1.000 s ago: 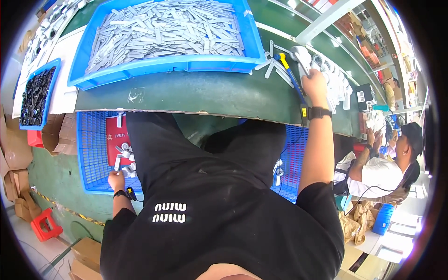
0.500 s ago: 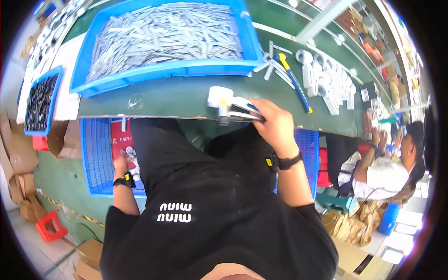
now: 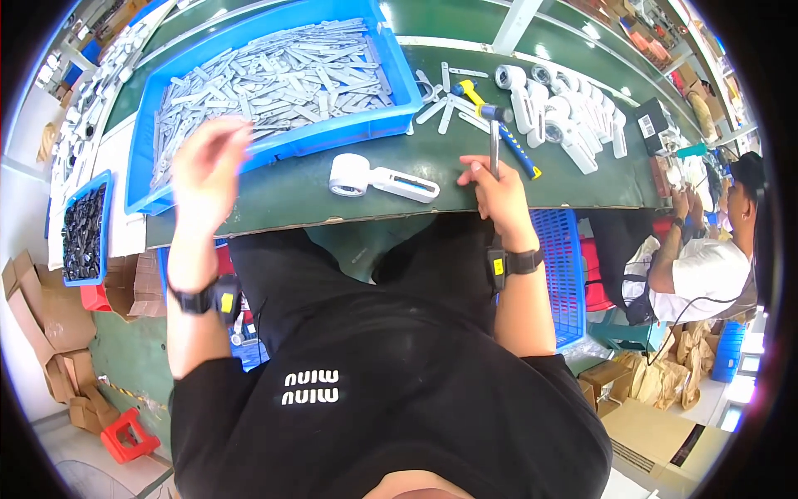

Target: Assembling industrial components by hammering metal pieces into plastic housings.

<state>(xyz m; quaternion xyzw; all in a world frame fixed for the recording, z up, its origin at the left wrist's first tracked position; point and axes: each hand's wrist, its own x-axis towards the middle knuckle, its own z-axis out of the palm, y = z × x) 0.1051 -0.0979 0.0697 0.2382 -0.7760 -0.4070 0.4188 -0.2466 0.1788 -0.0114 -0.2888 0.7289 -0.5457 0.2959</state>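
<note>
On the green tabletop [image 3: 283,198] lies a white handheld device [image 3: 349,175] with a round cup-shaped head and a slotted handle. My right hand [image 3: 497,195] is closed around the thin metal shaft of a small hammer [image 3: 495,133]; its dark head points up and the index finger sticks out to the left. My left hand [image 3: 204,170] is raised by the front wall of a large blue bin [image 3: 332,126] full of grey flat strips [image 3: 274,79]. Motion smears its fingers, so whether they hold anything is unclear.
Several similar white devices [image 3: 573,125] stand bunched at the right, beside a yellow-and-blue hammer [image 3: 519,151] and loose grey strips [image 3: 449,108]. A small blue tray [image 3: 106,216] of black parts sits far left. A blue basket [image 3: 559,274] hangs below the edge; a co-worker [image 3: 698,266] sits right.
The white device has left my right hand and lies on the table. My left hand has risen from the lower left basket to the blue bin. The small hammer now stands upright in my right hand.
</note>
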